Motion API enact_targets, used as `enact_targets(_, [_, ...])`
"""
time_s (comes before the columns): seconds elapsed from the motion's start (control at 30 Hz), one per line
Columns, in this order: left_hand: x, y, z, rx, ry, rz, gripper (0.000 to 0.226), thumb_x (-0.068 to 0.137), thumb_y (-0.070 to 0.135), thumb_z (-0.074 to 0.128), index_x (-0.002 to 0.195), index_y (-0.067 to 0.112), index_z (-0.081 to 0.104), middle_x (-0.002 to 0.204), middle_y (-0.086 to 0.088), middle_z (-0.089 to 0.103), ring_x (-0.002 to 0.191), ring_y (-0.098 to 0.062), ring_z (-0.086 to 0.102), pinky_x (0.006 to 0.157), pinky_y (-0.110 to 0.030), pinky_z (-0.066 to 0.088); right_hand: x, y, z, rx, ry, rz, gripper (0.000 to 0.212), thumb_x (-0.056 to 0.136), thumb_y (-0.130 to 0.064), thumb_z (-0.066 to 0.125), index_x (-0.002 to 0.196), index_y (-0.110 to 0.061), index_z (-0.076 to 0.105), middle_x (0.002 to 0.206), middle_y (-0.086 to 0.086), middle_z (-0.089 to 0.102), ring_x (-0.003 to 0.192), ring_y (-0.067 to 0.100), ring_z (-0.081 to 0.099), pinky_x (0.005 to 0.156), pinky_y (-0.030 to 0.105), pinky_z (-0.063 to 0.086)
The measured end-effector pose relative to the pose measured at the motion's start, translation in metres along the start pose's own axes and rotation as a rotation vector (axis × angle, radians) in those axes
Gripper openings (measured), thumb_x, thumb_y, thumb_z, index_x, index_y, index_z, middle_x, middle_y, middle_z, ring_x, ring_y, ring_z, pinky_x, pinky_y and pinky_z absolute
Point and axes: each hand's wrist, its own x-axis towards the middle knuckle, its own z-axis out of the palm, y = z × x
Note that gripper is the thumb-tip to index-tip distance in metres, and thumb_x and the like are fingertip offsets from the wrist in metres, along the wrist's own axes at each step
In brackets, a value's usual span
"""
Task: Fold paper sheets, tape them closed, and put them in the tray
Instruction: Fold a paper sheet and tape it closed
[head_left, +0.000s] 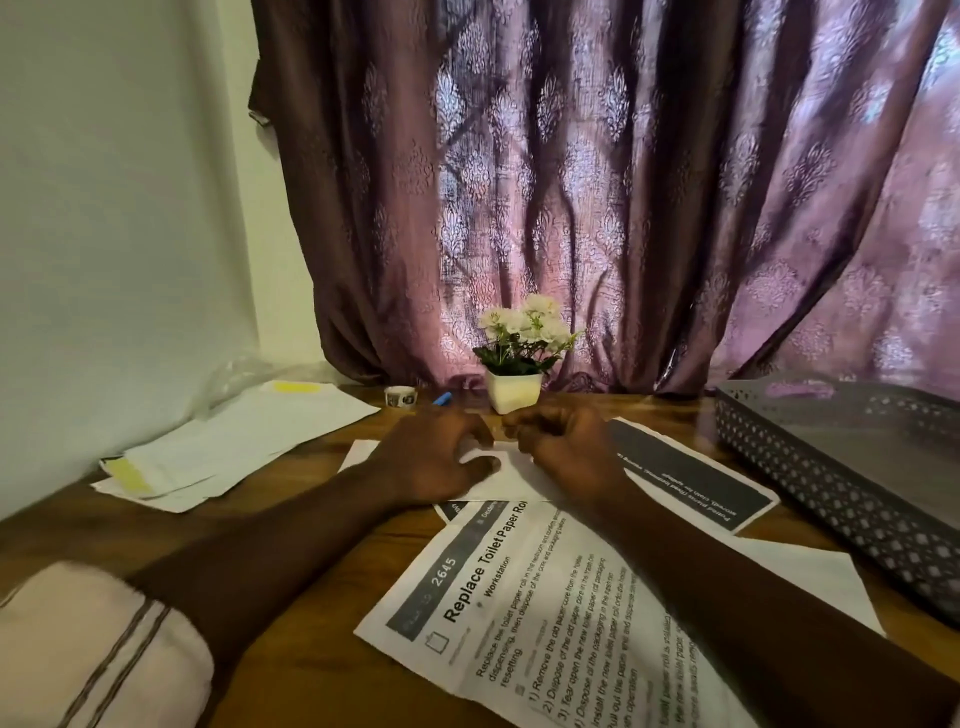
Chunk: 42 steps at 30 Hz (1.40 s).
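Note:
A white folded sheet (511, 475) lies mid-table, and both hands rest on it. My left hand (434, 457) presses its left part with curled fingers. My right hand (563, 449) is bunched over its far edge, fingertips pinched together; whether tape is between them is hidden. A printed sheet headed "Replace Toilet Paper Roll" (524, 608) lies nearer to me, partly under my right forearm. Another sheet with a dark band (691, 475) lies to the right. The dark perforated tray (852, 478) stands at the right edge. A small tape roll (400, 397) sits at the back.
A stack of white papers with yellow strips (228, 447) lies at the left by the wall. A white pot of flowers (514, 389) stands at the back before the purple curtain (623, 197). A blue pen (442, 399) lies beside the tape roll. The table (291, 649) is brown wood.

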Motion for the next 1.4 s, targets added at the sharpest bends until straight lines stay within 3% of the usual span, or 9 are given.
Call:
enact_targets(0.1, [-0.003, 0.0, 0.007, 0.01, 0.033, 0.046, 0.035, 0.09, 0.054, 0.064, 0.115, 0.031, 0.071, 0.122, 0.01, 0.067, 0.114, -0.011, 0.057, 0.095, -0.03, 0.044, 0.002, 0.002, 0.0, 0.048, 0.02, 0.036, 0.016, 0.09, -0.007, 0.073, 0.083, -0.018, 0.081, 0.075, -0.005, 0.077, 0.063, -0.002, 0.065, 0.064, 0.019, 0.046])
enact_targets(0.33, [-0.001, -0.006, 0.012, -0.126, 0.063, 0.088, 0.027, 0.09, 0.045, 0.068, 0.111, 0.028, 0.073, 0.113, 0.011, 0.071, 0.106, -0.007, 0.061, 0.096, -0.033, 0.051, 0.003, 0.001, -0.008, 0.061, 0.014, 0.016, 0.03, 0.08, 0.024, 0.06, 0.098, 0.003, 0.071, 0.075, 0.014, 0.071, 0.061, 0.012, 0.063, 0.062, 0.022, 0.051])
enact_targets(0.53, [0.001, -0.008, 0.016, -0.144, 0.017, 0.087, 0.028, 0.093, 0.046, 0.066, 0.114, 0.029, 0.071, 0.114, 0.011, 0.07, 0.107, -0.008, 0.061, 0.094, -0.036, 0.052, 0.0, -0.002, -0.008, 0.011, 0.024, -0.021, 0.035, 0.084, 0.018, 0.061, 0.107, -0.006, 0.071, 0.079, 0.011, 0.073, 0.065, 0.004, 0.066, 0.064, 0.017, 0.052])
enact_targets(0.73, [0.004, -0.012, 0.017, -0.171, -0.02, 0.099, 0.028, 0.093, 0.046, 0.064, 0.114, 0.03, 0.071, 0.114, 0.013, 0.067, 0.108, -0.007, 0.059, 0.096, -0.039, 0.052, 0.003, -0.003, -0.019, -0.033, 0.068, -0.016, 0.004, 0.086, 0.002, 0.076, 0.087, -0.001, 0.075, 0.079, 0.008, 0.075, 0.058, 0.002, 0.062, 0.056, 0.015, 0.048])
enact_targets(0.87, [0.004, -0.015, 0.017, -0.18, -0.035, 0.103, 0.028, 0.093, 0.048, 0.063, 0.115, 0.031, 0.07, 0.116, 0.012, 0.066, 0.109, -0.007, 0.058, 0.097, -0.04, 0.052, 0.009, 0.0, -0.031, -0.038, 0.094, 0.014, 0.019, 0.09, 0.002, 0.072, 0.085, -0.016, 0.077, 0.074, 0.001, 0.075, 0.061, 0.012, 0.06, 0.053, 0.019, 0.048])
enact_targets(1.07, [0.004, -0.013, 0.018, -0.201, -0.029, 0.111, 0.026, 0.094, 0.043, 0.065, 0.115, 0.029, 0.071, 0.113, 0.009, 0.065, 0.108, -0.01, 0.059, 0.096, -0.041, 0.052, 0.008, 0.006, -0.05, -0.058, -0.039, 0.122, 0.02, 0.097, 0.005, 0.062, 0.113, -0.002, 0.071, 0.057, -0.009, 0.067, 0.044, 0.0, 0.051, 0.043, 0.013, 0.04])
enact_targets(1.17, [0.004, -0.013, 0.018, -0.194, -0.026, 0.105, 0.025, 0.094, 0.044, 0.065, 0.114, 0.031, 0.071, 0.112, 0.008, 0.064, 0.107, -0.011, 0.059, 0.096, -0.041, 0.052, 0.012, 0.008, -0.054, -0.205, -0.056, 0.18, 0.026, 0.092, -0.003, 0.073, 0.115, -0.013, 0.069, 0.068, -0.003, 0.07, 0.056, 0.003, 0.061, 0.054, 0.016, 0.05])
enact_targets(1.3, [0.004, -0.013, 0.018, -0.199, -0.032, 0.103, 0.022, 0.094, 0.042, 0.065, 0.112, 0.031, 0.071, 0.113, 0.008, 0.064, 0.108, -0.011, 0.058, 0.096, -0.041, 0.051, 0.023, 0.019, -0.052, -0.498, -0.007, 0.132, 0.016, 0.078, -0.025, 0.089, 0.086, -0.018, 0.077, 0.077, -0.003, 0.077, 0.069, 0.007, 0.065, 0.074, 0.032, 0.057])
enact_targets(1.4, [0.004, -0.013, 0.018, -0.193, -0.043, 0.105, 0.023, 0.094, 0.043, 0.065, 0.113, 0.031, 0.071, 0.114, 0.007, 0.063, 0.109, -0.012, 0.057, 0.097, -0.041, 0.051, 0.023, 0.02, -0.047, -0.534, 0.034, 0.113, 0.014, 0.074, -0.026, 0.092, 0.076, -0.022, 0.079, 0.073, -0.007, 0.076, 0.065, 0.003, 0.062, 0.073, 0.029, 0.053])
